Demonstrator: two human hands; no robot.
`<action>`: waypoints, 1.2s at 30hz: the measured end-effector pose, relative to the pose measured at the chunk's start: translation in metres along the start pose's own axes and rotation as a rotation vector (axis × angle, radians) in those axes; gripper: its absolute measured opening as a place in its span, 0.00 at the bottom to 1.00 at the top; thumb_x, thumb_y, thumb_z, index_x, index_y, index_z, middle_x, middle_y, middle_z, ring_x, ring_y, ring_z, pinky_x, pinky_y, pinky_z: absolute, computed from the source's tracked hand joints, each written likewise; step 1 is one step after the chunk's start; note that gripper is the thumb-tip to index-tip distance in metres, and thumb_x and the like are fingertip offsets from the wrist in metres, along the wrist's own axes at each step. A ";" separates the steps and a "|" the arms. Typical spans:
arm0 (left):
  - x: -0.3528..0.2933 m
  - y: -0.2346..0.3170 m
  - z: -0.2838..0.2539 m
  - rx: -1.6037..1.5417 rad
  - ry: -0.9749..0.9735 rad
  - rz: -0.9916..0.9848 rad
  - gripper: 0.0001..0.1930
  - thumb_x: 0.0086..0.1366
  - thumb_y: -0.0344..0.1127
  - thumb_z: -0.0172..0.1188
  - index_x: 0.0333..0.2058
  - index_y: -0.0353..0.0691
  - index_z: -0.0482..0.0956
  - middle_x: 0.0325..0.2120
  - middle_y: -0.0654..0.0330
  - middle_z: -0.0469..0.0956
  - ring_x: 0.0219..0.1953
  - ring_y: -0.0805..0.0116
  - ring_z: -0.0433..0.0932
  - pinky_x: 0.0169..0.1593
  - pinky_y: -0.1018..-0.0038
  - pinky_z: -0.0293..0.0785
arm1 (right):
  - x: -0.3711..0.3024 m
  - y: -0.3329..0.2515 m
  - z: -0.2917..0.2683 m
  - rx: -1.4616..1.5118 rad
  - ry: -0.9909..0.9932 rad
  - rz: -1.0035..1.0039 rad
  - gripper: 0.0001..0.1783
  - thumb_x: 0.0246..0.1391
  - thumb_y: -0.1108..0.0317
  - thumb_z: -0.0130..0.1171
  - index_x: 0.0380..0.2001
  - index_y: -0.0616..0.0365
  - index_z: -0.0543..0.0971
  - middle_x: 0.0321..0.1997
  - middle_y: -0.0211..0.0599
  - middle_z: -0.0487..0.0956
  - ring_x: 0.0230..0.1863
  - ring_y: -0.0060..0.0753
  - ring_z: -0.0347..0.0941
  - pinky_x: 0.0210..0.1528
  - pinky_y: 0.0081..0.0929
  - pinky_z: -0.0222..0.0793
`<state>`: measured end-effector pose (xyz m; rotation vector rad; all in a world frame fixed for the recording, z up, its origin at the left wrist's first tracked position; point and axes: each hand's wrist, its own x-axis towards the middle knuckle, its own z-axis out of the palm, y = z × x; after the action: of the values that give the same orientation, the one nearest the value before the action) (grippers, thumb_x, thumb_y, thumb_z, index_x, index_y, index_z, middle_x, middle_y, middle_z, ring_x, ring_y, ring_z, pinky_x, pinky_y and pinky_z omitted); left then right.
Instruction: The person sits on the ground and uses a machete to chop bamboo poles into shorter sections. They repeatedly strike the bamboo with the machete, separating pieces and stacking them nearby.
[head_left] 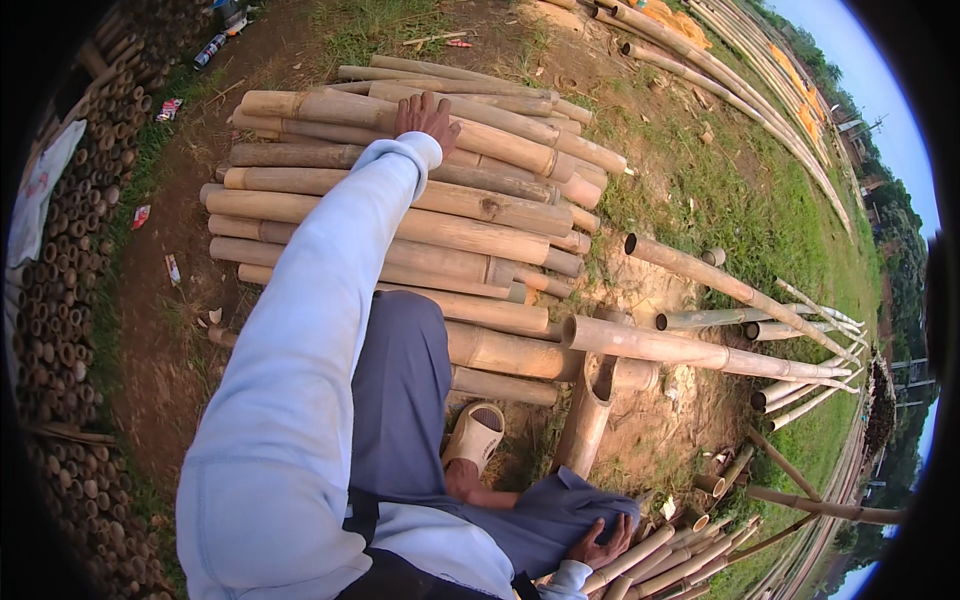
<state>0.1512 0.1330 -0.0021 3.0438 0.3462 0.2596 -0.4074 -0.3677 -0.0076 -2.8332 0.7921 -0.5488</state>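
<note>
"Trouble likely where?"

"Pile, just ahead: its round poles lie side by side with no tie visible, so a shove could roll one and pinch fingers. The left hand drapes over the far pole; I can't tell whether it grips."

"And the right hand?"

"Loose on the knee, well apart. A rolling pole could also strike the foot."

"Room?"

"Dirt borders the left ends; a long pole crowds the near right corner."
</note>
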 end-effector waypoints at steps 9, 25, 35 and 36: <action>0.016 0.010 -0.002 -0.008 -0.101 -0.001 0.32 0.69 0.63 0.47 0.66 0.53 0.68 0.64 0.59 0.66 0.70 0.59 0.56 0.71 0.54 0.46 | 0.006 -0.006 0.000 -0.008 -0.022 0.019 0.24 0.59 0.57 0.61 0.54 0.62 0.78 0.63 0.49 0.74 0.67 0.59 0.64 0.69 0.54 0.57; 0.031 -0.001 0.008 -0.107 -0.300 0.142 0.26 0.67 0.54 0.52 0.61 0.54 0.73 0.62 0.57 0.70 0.65 0.53 0.67 0.66 0.55 0.59 | 0.005 -0.005 0.000 -0.004 -0.030 0.059 0.24 0.57 0.59 0.61 0.54 0.60 0.78 0.65 0.47 0.73 0.67 0.57 0.63 0.70 0.54 0.55; -0.015 0.094 -0.132 -0.521 -0.227 0.395 0.22 0.67 0.55 0.60 0.47 0.44 0.83 0.31 0.58 0.84 0.34 0.60 0.82 0.40 0.63 0.77 | 0.000 0.000 0.003 0.009 -0.036 0.127 0.28 0.54 0.64 0.64 0.59 0.53 0.76 0.71 0.45 0.66 0.72 0.55 0.57 0.74 0.49 0.49; -0.033 0.103 -0.141 -0.552 -0.284 0.407 0.23 0.67 0.56 0.60 0.47 0.43 0.83 0.33 0.57 0.84 0.35 0.59 0.82 0.42 0.63 0.77 | 0.000 0.001 0.003 0.025 -0.042 0.158 0.36 0.52 0.61 0.66 0.66 0.52 0.70 0.73 0.51 0.60 0.74 0.58 0.53 0.74 0.52 0.48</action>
<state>0.1173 0.0324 0.1404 2.5177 -0.3169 -0.0569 -0.4070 -0.3683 -0.0110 -2.7192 0.9836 -0.4711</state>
